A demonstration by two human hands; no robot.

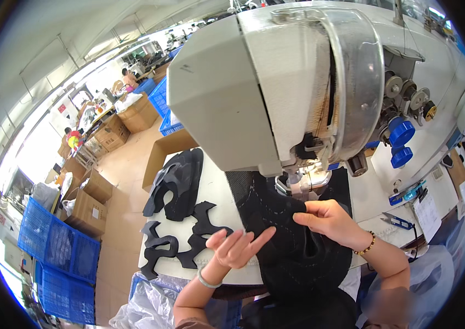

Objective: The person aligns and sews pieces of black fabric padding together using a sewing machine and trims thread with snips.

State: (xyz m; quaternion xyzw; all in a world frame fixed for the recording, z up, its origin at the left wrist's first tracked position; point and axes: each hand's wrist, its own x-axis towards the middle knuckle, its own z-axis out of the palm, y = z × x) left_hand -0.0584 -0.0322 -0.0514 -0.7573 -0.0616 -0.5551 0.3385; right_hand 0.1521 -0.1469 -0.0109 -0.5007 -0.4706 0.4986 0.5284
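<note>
A large black fabric piece (281,236) with pale marking lines lies under the presser foot of a sewing machine (276,82) and hangs over the table's front edge. My right hand (334,222) pinches an upper fold of it between thumb and fingers, just in front of the lit needle area. My left hand (238,249) is open, fingers spread; its index fingertip is at the fabric's left side, and whether it touches is unclear. Beside that hand lie several black curved cut pieces (205,227). A stack of larger black pieces (180,183) sits farther back.
Blue thread-tension knobs (401,133) stick out right of the machine head. Thread snips (398,221) and a paper sheet (428,213) lie on the right. A cardboard box (161,156) stands at the table's left; blue crates (60,241) and people working are beyond.
</note>
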